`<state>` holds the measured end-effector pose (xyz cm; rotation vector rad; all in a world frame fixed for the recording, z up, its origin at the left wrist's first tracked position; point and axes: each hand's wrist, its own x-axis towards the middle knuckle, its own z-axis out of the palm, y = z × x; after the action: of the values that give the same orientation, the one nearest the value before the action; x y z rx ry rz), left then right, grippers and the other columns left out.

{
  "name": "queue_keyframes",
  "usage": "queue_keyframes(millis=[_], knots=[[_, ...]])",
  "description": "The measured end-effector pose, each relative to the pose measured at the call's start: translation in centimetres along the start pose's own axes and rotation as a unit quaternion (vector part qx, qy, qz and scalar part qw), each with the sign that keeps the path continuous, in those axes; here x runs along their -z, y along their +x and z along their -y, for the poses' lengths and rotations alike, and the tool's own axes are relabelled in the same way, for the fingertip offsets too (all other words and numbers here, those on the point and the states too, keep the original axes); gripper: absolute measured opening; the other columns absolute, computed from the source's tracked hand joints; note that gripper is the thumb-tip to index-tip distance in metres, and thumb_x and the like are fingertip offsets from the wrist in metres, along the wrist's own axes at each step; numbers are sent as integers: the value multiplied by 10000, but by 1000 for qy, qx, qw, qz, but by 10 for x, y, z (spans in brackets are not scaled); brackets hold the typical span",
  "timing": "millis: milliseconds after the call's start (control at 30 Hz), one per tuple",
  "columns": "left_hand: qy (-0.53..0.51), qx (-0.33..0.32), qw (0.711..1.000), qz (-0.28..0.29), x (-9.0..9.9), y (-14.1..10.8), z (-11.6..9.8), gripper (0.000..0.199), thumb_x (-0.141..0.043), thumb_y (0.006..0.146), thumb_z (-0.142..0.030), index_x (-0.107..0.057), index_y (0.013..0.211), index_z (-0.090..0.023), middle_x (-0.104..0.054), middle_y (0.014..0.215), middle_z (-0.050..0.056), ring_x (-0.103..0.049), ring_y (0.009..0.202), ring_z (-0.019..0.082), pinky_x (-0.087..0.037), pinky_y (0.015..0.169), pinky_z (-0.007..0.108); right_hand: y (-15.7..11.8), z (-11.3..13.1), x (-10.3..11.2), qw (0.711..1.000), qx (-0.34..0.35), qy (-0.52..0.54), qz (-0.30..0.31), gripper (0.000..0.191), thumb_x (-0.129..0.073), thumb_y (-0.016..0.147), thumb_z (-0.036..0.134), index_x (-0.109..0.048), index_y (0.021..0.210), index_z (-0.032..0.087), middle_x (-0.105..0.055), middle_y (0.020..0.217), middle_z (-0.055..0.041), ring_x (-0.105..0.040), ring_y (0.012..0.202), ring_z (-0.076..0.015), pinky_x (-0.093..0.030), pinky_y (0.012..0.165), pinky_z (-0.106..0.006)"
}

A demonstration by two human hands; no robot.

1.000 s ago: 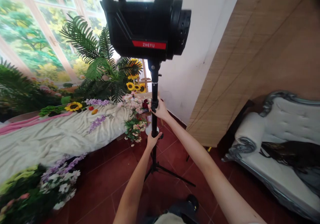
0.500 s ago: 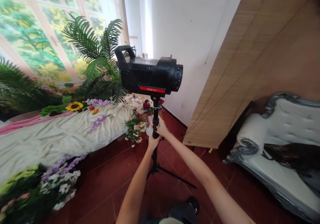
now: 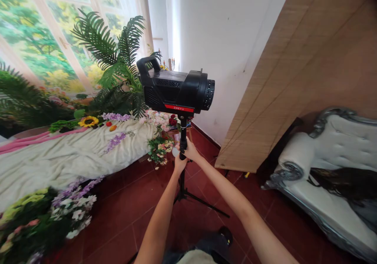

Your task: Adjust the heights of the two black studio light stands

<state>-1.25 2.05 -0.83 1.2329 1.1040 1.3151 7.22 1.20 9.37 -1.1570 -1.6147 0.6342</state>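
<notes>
A black studio light (image 3: 176,91) with a red label strip sits on top of a black light stand (image 3: 182,183), its perforated front ring facing right. My left hand (image 3: 179,164) is closed around the stand's column below a clamp collar. Just above it, my right hand (image 3: 191,150) grips the column at the collar, partly wrapped round it from the right. The stand's legs are spread on the floor below. The finger ends of both hands are largely hidden by the column and by each other.
To the left, a cream cloth (image 3: 97,150) covers a long surface bearing flowers and a sunflower (image 3: 88,121). A palm plant (image 3: 118,55) stands behind. At right are a bamboo blind (image 3: 259,110) and a white tufted sofa (image 3: 350,146) with a dark bag (image 3: 344,183). Flowers (image 3: 70,213) lie at lower left.
Both hands keep their hold on the stand. The light sits slightly lower in view, while the stand's legs and lower-left flowers have shifted slightly.
</notes>
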Motion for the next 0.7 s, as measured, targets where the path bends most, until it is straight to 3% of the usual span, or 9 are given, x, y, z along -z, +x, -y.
queue_keyframes(millis=[167,267,400,500,700], knots=[[-23,-17,999,30,1,0,3,380,-724,579,-392,-628,842,-135,-669,719,40,-621,683,173,-498,665,295,-29,-15,17,997,-22,73,22,345,-600,765,384,-513,1053,214,-643,1008,-40,-615,901,-158,-478,846,-332],[-3,-7,1000,16,0,-3,-2,397,-731,569,-438,-625,806,-139,-646,671,19,-607,661,160,-492,648,279,-54,-34,26,993,-74,88,0,324,-578,787,444,-551,1004,204,-650,1002,-62,-623,917,-165,-494,825,-324],[7,22,1000,7,-1,-5,-9,424,-769,498,-481,-593,681,-141,-618,615,6,-587,614,147,-477,614,265,-81,-60,28,980,-151,124,-40,364,-536,793,533,-534,956,208,-664,826,-30,-646,736,-153,-521,715,-305],[6,23,1000,17,0,-5,-11,428,-758,514,-501,-589,677,-143,-610,605,7,-581,593,144,-472,604,264,-86,-70,22,952,-223,201,-61,411,-520,784,575,-491,974,211,-647,694,0,-624,567,-138,-513,560,-269],[40,20,999,-16,1,-3,-7,405,-668,621,-541,-603,686,-147,-602,615,9,-585,616,153,-470,616,262,-75,-62,13,887,-330,306,-102,257,-612,781,374,-510,944,203,-614,596,16,-578,475,-112,-476,460,-217]])
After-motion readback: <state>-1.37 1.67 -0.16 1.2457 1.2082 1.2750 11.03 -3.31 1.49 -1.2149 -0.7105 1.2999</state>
